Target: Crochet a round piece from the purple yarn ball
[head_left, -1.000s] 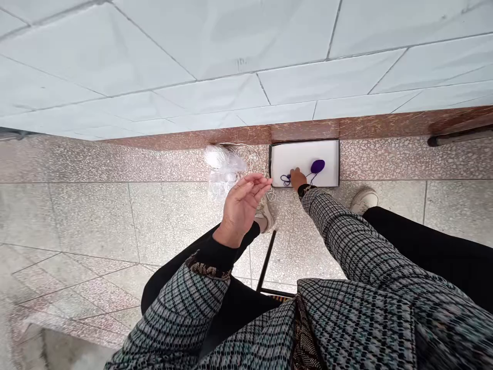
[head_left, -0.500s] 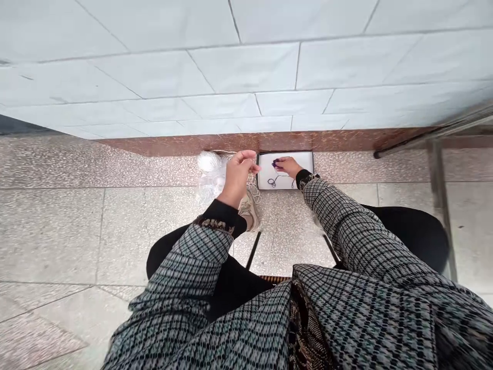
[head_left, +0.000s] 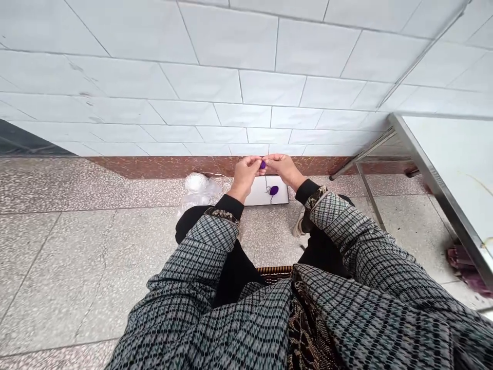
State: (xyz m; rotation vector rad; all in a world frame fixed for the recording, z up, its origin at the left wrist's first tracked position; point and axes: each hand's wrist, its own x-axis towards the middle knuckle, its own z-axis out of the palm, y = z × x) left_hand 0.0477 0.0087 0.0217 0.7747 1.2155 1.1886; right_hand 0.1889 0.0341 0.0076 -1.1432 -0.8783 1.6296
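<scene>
My left hand (head_left: 244, 178) and right hand (head_left: 287, 168) pinch a purple piece (head_left: 263, 165) (yarn ball (head_left: 273, 190) below). Judged step: fine handwork; next needs steady pinch.

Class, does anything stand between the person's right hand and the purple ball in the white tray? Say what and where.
Nothing solid visibly blocks the right hand: the purple ball lies uncovered in the white tray. Only a thin dark strand shows between, running from below the hand down towards the ball.
</scene>
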